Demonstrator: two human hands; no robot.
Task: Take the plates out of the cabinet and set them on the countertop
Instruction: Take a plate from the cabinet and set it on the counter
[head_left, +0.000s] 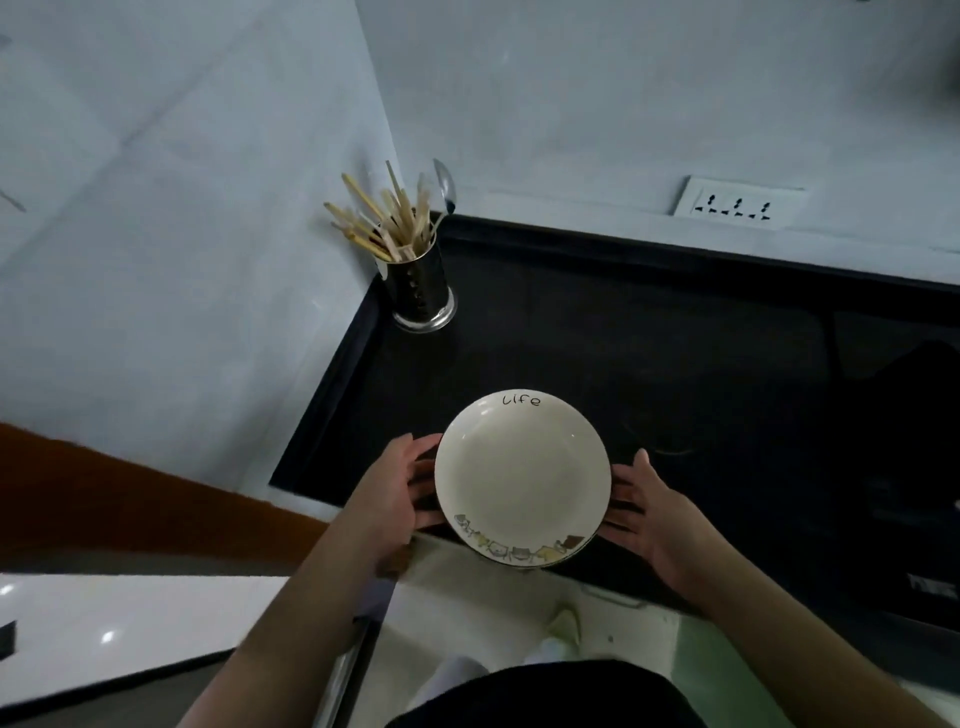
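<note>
A cream plate with the word "Life" on its far rim and small cartoon figures on its near rim sits at the front edge of the black countertop, its near part overhanging. A second rim shows just beneath it at the near side. My left hand is at the plate's left rim, fingers stretched toward and partly under it. My right hand is at the right rim with fingers spread and nearly straight, their tips at the plate's edge. The cabinet is not in view.
A steel utensil holder with chopsticks and a spoon stands in the counter's back left corner against the wall. A wall socket is above the counter's back edge. A white glossy surface lies at the lower left.
</note>
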